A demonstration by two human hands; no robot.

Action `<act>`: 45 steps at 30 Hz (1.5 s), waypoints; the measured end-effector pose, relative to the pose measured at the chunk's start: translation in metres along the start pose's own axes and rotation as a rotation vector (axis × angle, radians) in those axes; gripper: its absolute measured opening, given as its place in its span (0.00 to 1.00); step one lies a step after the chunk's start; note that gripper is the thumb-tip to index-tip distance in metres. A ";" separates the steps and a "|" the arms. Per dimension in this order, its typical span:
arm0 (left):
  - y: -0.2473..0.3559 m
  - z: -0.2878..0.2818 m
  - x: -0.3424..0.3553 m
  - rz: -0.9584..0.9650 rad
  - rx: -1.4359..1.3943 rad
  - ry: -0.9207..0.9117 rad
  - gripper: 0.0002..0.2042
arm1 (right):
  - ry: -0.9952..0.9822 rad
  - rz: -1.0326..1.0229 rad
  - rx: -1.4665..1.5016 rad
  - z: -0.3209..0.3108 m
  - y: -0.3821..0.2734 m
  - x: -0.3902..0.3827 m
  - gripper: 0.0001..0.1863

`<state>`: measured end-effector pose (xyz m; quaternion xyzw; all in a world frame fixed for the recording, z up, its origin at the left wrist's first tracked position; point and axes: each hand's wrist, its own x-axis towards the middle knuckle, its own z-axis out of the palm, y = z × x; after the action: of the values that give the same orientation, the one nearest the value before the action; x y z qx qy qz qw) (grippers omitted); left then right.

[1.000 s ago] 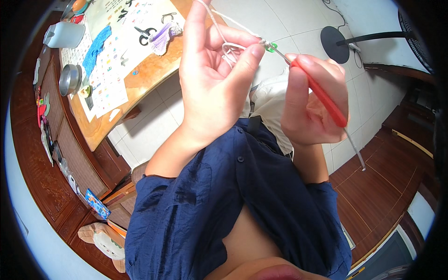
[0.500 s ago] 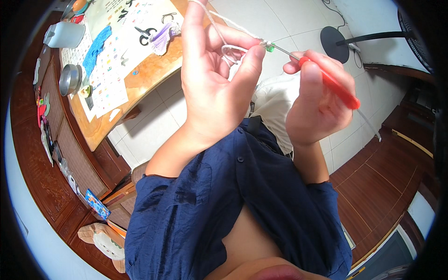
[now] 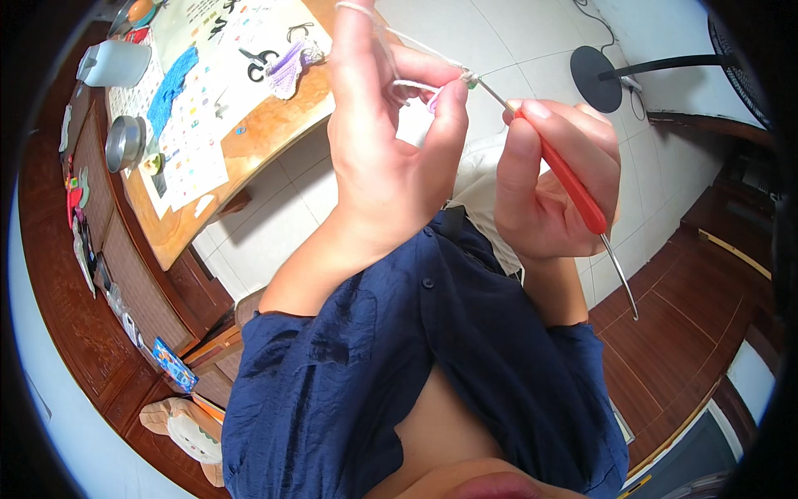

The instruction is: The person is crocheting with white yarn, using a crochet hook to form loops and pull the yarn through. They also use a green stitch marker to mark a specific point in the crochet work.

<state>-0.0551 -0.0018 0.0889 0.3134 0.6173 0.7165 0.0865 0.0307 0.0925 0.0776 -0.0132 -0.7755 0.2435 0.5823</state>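
Note:
My right hand (image 3: 549, 200) is closed round the red handle of a crochet hook (image 3: 575, 185), whose other bent metal end sticks out below the palm. Its thin tip meets a small piece of white crochet work (image 3: 468, 76) with a bit of green on it. Thumb and fingers of my left hand (image 3: 384, 162) pinch that piece. White yarn (image 3: 420, 41) runs from the piece up to the raised left forefinger and loops round it. Another loop of pale yarn, partly lilac, hangs behind the left thumb; the fingers hide some of it.
A wooden table (image 3: 179, 237) at the left bears paper sheets, black scissors (image 3: 259, 63), a lilac knitted piece (image 3: 287, 73), a blue knitted piece (image 3: 172, 91), a metal bowl (image 3: 125, 141) and a white container (image 3: 115, 63). A black fan base (image 3: 595, 79) stands on the tiles at the right.
My right hand has turned and shifted slightly left, so the hook now stands steeper and its lower metal end shows more. The left hand has moved slightly, still pinching the crochet piece.

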 end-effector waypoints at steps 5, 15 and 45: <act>-0.016 -0.010 0.000 0.275 0.234 -0.052 0.42 | -0.036 0.082 0.069 -0.004 -0.003 0.001 0.15; 0.027 -0.008 0.001 -0.317 -0.608 0.047 0.43 | 0.143 0.699 0.598 0.002 -0.016 -0.003 0.10; 0.012 -0.001 0.003 -0.210 -0.464 0.061 0.45 | 0.227 0.863 0.593 -0.003 -0.015 0.001 0.09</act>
<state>-0.0553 -0.0037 0.1009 0.1973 0.4680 0.8351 0.2113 0.0371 0.0813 0.0852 -0.1920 -0.5298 0.6663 0.4883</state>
